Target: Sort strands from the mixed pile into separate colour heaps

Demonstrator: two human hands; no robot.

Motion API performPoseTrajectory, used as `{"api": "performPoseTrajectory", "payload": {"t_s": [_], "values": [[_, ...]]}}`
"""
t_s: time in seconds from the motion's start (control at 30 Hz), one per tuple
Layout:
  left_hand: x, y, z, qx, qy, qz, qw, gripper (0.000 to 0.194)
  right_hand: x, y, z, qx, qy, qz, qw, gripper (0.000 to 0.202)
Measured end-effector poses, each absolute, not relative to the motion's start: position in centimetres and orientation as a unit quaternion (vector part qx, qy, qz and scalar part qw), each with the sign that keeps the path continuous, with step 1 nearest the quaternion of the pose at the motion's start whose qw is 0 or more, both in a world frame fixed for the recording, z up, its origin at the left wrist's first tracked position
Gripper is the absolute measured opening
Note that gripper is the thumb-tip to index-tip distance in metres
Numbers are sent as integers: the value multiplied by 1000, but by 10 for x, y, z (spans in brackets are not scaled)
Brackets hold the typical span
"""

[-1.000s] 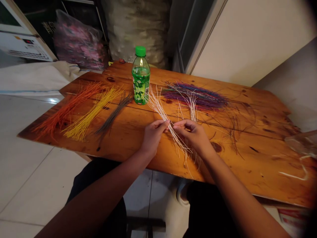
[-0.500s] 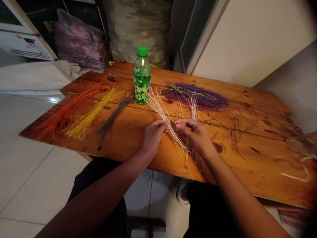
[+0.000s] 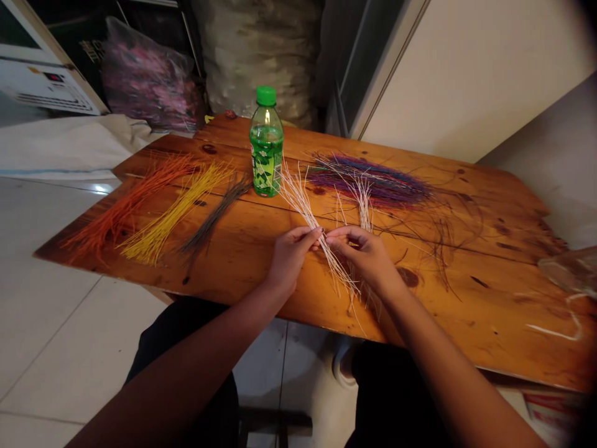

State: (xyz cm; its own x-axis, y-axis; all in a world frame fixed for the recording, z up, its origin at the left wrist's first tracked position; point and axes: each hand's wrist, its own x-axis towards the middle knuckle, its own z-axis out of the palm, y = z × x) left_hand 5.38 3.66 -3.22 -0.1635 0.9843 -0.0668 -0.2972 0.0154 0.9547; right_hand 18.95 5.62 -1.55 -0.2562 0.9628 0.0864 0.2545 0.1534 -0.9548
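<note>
My left hand (image 3: 293, 252) is closed in a pinch around the middle of a bundle of thin white strands (image 3: 298, 199), which slants over the table. Beside it my right hand (image 3: 364, 252) pinches at the bundle's right side, thumb and forefinger together on what looks like a single white strand. The strand is too fine to follow fully. A second white bundle (image 3: 364, 202) lies just beyond my right hand, its near part hidden behind that hand.
Left on the wooden table (image 3: 466, 330) lie orange (image 3: 135, 202), yellow (image 3: 180, 208) and grey strands (image 3: 217, 214). A green-capped bottle (image 3: 267, 149) stands behind the white bundle. Purple-blue mixed strands (image 3: 373, 177) spread at the back right, with loose dark strands (image 3: 441, 249) nearer.
My right hand has moved slightly left, bringing its fingertips against the white bundle near my left fingers. The left hand keeps its grip almost in place.
</note>
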Motion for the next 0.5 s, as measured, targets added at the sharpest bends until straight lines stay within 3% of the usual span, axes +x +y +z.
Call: {"api": "performPoseTrajectory", "payload": {"t_s": [0.37, 0.5], "values": [[53, 37, -33, 354, 472, 605, 535, 20, 191, 57, -13, -449, -657, 496, 349, 29], [47, 40, -30, 328, 473, 615, 539, 17, 207, 65, -12, -521, -650, 407, 375, 30]]}}
